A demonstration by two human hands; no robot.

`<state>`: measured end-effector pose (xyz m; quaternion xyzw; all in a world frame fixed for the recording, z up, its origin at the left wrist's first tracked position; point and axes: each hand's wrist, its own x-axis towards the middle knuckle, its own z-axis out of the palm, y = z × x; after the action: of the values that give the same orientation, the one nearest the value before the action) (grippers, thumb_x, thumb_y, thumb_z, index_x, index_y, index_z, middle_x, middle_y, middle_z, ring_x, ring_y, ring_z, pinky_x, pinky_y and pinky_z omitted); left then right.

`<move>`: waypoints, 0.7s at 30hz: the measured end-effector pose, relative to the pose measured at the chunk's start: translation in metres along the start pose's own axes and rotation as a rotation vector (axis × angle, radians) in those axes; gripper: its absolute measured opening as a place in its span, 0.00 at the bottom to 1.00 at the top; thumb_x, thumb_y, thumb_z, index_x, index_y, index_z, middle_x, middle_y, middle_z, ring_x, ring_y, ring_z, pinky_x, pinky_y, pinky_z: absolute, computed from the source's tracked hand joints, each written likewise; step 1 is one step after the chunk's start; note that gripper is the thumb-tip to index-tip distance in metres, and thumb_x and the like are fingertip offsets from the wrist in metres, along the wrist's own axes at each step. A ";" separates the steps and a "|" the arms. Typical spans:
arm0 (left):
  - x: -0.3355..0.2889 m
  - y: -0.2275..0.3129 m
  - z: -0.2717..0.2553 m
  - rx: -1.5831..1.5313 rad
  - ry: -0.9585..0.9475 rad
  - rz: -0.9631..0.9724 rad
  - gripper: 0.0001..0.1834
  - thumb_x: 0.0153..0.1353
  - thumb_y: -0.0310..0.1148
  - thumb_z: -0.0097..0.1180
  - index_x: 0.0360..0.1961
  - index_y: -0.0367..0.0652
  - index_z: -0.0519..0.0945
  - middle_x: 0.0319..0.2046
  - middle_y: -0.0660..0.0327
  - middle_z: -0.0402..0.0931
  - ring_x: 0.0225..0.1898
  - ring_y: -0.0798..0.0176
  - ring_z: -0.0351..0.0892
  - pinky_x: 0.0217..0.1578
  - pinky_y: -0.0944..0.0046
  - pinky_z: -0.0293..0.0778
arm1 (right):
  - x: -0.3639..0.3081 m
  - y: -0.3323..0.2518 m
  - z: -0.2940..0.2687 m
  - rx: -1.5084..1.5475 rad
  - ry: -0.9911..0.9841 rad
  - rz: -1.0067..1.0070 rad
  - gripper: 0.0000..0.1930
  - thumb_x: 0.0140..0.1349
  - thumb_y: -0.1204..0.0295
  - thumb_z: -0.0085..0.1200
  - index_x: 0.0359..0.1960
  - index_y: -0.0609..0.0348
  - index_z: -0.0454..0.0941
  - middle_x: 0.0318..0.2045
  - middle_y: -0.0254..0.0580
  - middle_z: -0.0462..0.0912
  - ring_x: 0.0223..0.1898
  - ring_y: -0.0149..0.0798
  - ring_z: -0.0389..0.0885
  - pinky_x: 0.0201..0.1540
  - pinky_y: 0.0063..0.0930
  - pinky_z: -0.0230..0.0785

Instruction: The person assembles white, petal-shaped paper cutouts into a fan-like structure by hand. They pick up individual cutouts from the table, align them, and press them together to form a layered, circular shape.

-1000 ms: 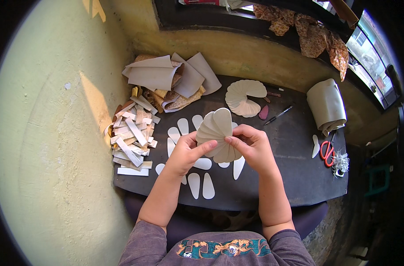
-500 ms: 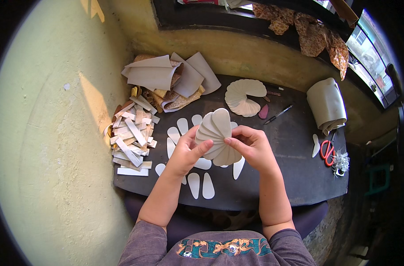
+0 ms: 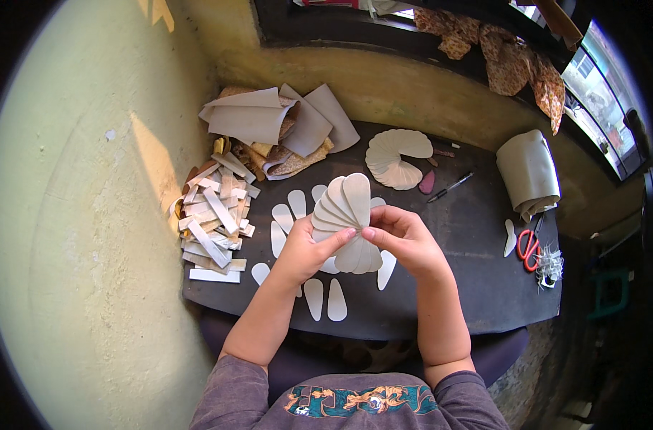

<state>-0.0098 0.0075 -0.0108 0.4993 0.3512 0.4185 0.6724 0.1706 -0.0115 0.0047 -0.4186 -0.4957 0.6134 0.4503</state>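
Both my hands hold a fan of overlapping cream teardrop-shaped pieces (image 3: 349,208) above the table's middle. My left hand (image 3: 306,251) is closed on the fan's left side, thumb pressing near its centre. At the narrow ends, my right hand (image 3: 405,240) pinches the fan with thumb and fingertips. Several loose white teardrop pieces (image 3: 336,299) lie on the dark table below and around my hands, partly hidden by them. Farther back rests a finished-looking ring of similar pieces (image 3: 391,166), open on its right side.
On the left sits a heap of pale strips (image 3: 215,215), with folded sheets (image 3: 248,118) behind it. A pen (image 3: 450,186) and a reddish oval piece (image 3: 427,182) lie beside the ring. To the right are a rolled sheet (image 3: 527,172), red-handled scissors (image 3: 528,251) and tangled clear scraps (image 3: 550,266).
The held fan has turned slightly and its lower pieces show more widely spread. My left thumb has slid right, toward the fan's centre and my right thumb.
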 end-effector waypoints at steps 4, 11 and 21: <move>0.000 0.001 -0.001 -0.035 -0.012 -0.009 0.15 0.53 0.29 0.60 0.42 0.35 0.76 0.36 0.62 0.78 0.38 0.71 0.75 0.41 0.70 0.70 | -0.001 -0.005 -0.005 0.005 0.041 -0.061 0.14 0.58 0.70 0.54 0.40 0.69 0.74 0.34 0.37 0.79 0.35 0.29 0.76 0.42 0.23 0.68; 0.001 0.001 -0.005 -0.064 -0.040 -0.104 0.18 0.50 0.27 0.61 0.44 0.35 0.75 0.37 0.60 0.77 0.40 0.70 0.75 0.44 0.68 0.69 | -0.018 -0.010 -0.030 -0.951 -0.104 -0.048 0.11 0.51 0.74 0.52 0.37 0.62 0.77 0.33 0.47 0.79 0.35 0.46 0.78 0.40 0.32 0.69; 0.002 -0.002 -0.007 -0.215 -0.077 -0.098 0.22 0.49 0.29 0.61 0.46 0.36 0.72 0.40 0.61 0.76 0.40 0.69 0.76 0.44 0.68 0.70 | -0.033 0.008 -0.029 -1.098 -0.049 0.044 0.21 0.41 0.73 0.61 0.40 0.61 0.72 0.35 0.47 0.74 0.40 0.48 0.74 0.43 0.34 0.67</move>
<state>-0.0142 0.0118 -0.0146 0.4224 0.3021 0.4010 0.7547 0.2054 -0.0373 -0.0058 -0.5878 -0.7445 0.2834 0.1410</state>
